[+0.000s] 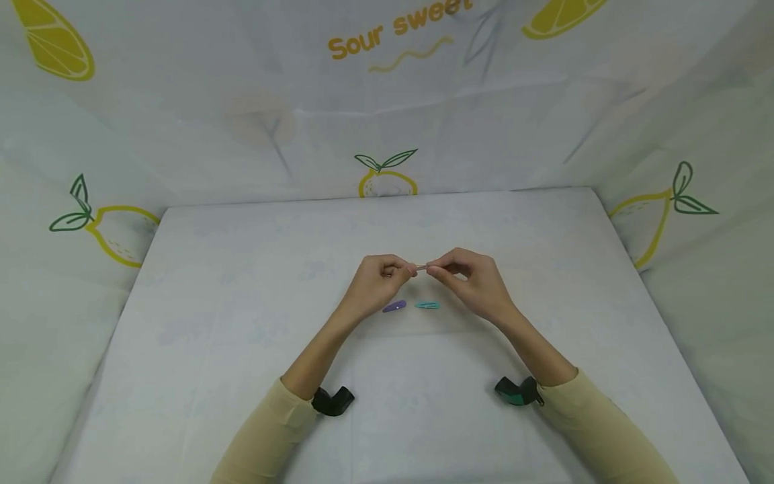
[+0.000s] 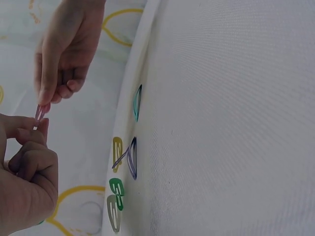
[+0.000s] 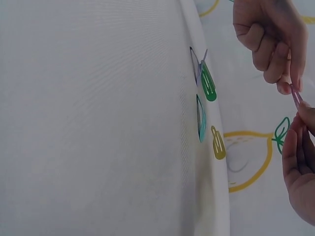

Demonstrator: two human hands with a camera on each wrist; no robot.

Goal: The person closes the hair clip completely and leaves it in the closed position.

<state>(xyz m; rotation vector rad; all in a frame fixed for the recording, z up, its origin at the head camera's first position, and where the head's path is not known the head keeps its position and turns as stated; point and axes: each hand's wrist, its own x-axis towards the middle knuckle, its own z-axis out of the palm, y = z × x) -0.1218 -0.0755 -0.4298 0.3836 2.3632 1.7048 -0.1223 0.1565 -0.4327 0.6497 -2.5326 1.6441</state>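
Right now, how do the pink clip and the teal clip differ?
Colour: the pink clip is pale pink; the teal clip is blue-green.
Support: the pink clip is pinched between the left hand and right hand; the teal clip lies on the table, untouched.
Visibility: the hands partly cover the pink clip; the teal clip shows whole.
Shared: both are small and slim.

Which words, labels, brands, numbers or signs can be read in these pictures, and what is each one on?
"Sour sweet": orange lettering on the white backdrop cloth, head view.
Orange marks at the upper left of the left wrist view: too small and blurred to read.
Pink clip, purple clip, teal clip: no lettering can be made out.
No numbers or brands are readable.
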